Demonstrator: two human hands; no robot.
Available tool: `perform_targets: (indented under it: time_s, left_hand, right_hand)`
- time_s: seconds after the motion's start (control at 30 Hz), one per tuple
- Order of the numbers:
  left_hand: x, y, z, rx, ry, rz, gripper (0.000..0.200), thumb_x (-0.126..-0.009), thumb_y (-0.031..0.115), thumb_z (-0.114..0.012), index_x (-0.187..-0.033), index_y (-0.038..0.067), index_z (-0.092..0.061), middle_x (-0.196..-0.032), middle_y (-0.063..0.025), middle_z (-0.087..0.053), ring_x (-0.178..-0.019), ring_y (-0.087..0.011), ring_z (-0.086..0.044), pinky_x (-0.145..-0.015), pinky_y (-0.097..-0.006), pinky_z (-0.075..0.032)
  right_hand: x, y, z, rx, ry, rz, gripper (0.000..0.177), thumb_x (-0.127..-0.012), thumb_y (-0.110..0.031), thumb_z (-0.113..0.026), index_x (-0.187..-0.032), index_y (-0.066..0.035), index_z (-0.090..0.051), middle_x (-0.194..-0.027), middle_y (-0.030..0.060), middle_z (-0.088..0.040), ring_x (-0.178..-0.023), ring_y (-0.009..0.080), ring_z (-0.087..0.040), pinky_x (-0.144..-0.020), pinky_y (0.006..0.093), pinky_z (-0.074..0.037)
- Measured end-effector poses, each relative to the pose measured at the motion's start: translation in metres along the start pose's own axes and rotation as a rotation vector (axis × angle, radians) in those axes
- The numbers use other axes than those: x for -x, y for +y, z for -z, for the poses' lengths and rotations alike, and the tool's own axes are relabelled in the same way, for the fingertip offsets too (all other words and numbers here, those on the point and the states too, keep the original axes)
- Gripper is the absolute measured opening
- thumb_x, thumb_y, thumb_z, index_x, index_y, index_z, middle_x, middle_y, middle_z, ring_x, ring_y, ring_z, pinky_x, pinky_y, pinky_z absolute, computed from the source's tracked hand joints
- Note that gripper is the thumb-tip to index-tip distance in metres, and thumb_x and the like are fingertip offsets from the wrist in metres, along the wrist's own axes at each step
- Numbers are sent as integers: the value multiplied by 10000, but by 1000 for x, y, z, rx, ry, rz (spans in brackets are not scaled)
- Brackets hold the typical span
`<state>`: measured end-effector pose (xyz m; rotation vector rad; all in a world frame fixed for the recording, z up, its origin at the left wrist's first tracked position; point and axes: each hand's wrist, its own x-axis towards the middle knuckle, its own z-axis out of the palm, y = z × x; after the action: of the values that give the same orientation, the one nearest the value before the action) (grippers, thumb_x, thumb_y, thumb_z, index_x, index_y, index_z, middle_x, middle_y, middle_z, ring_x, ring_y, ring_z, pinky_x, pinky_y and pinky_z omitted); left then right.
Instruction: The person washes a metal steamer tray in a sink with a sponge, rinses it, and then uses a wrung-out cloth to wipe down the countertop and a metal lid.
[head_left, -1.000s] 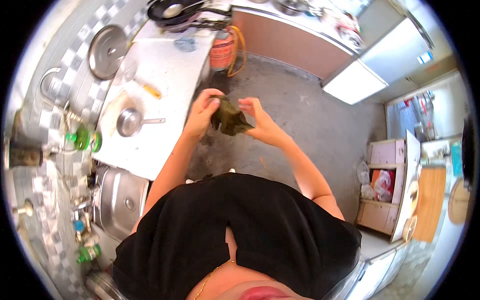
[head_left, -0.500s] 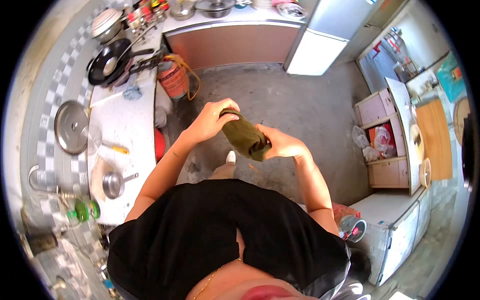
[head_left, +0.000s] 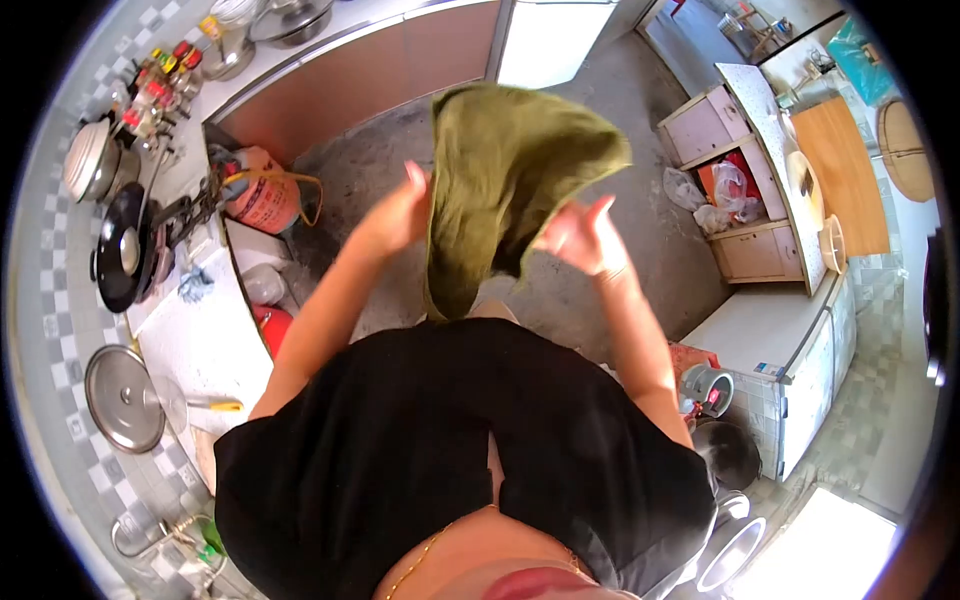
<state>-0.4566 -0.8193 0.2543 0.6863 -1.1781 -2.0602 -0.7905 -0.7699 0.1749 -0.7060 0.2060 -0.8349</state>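
A piece of olive-green cloth [head_left: 490, 175] is spread out in front of my body, over the floor. Its top edge is blurred, and one corner hangs down toward my black top. My left hand [head_left: 398, 212] is at the cloth's left edge with the thumb stretched upward; the cloth hides its other fingers. At the lower right edge of the cloth, my right hand [head_left: 585, 238] has its thumb raised and apart, while its blurred fingers reach to the fabric. Neither thumb presses on the cloth.
On the left, a white counter [head_left: 205, 335] holds a black wok [head_left: 120, 250]; a metal lid [head_left: 125, 398] leans at the wall. A red gas cylinder [head_left: 262, 190] stands beside it. To the right are an open-shelved cabinet [head_left: 760, 262] and a white chest [head_left: 760, 325].
The cloth, bunched between both hands before, has spread out wide and risen. Both thumbs have lifted off it, and my hands are farther apart. The camera view has shifted.
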Motion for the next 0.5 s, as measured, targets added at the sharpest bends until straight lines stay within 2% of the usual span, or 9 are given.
perform_targets:
  time_s: [0.03,0.07,0.13,0.2,0.27,0.33,0.4,0.47,0.5]
  left_hand:
    - [1,-22,1,-29,-5,33,909,-876,693,-170,-1377,-43,-355,-1386,-165,-435,-1265,-258,-427,-1082,-409,-307]
    - [-5,-55,20,-9,-9,-20,713,-954,562,-319,-1329,-36,-421,-1313,-147,-499,-1215,-237,-471,-1051,-391,-343]
    - [-19,-58,21,-16,28,110,412,-950,317,-542,-1219,5,-521,-1187,-83,-581,-1097,-185,-548,-975,-362,-410]
    - [-33,-58,31,43,57,127,359,-947,294,-551,-1164,8,-554,-1102,-61,-603,-1003,-161,-572,-895,-329,-441]
    - [-52,-52,34,95,82,112,309,-943,271,-559,-1109,11,-587,-1017,-39,-625,-910,-137,-596,-815,-295,-472]
    - [-62,-47,31,-169,178,128,272,-939,246,-559,-1036,-4,-606,-890,-11,-630,-799,-101,-593,-708,-250,-471]
    - [-76,-62,51,-420,202,31,219,-924,194,-574,-1000,-7,-617,-804,8,-618,-733,-74,-571,-642,-232,-452]
    - [-87,-57,44,-588,369,-62,165,-900,145,-599,-985,6,-623,-779,8,-619,-687,-68,-552,-594,-228,-436]
    - [-92,-55,43,-518,465,-98,150,-890,124,-607,-992,14,-612,-784,1,-622,-670,-73,-548,-579,-228,-431]
  right_hand:
    - [-16,21,-42,4,235,38,876,-702,-730,-587,-1245,-50,-494,-1146,92,-597,-1012,189,-569,-927,427,-428]
    - [-27,29,-61,83,222,51,916,-705,-724,-591,-1275,-19,-462,-1160,90,-592,-966,173,-581,-886,357,-440]
    - [-35,32,-65,290,463,35,726,-832,-481,-662,-1293,36,-444,-1144,85,-600,-937,169,-586,-823,295,-465]
    - [-40,23,-46,574,697,-45,465,-880,-281,-633,-1201,41,-531,-1055,73,-633,-925,190,-600,-815,322,-480]
    - [-36,11,-22,793,764,-21,386,-885,-235,-615,-1147,43,-556,-972,87,-647,-883,199,-613,-794,335,-484]
    - [-31,0,3,1015,820,5,310,-889,-189,-596,-1093,45,-581,-889,100,-662,-841,209,-625,-772,347,-488]
    - [-27,-4,23,1610,947,-79,255,-900,-168,-563,-1036,48,-571,-778,126,-643,-752,225,-625,-705,365,-488]
    - [-29,-28,27,1677,953,15,237,-906,-184,-560,-953,47,-574,-693,150,-590,-661,230,-593,-642,374,-474]
    - [-30,-42,28,1405,1001,-8,243,-901,-198,-572,-918,44,-571,-679,151,-573,-639,227,-575,-626,365,-468]
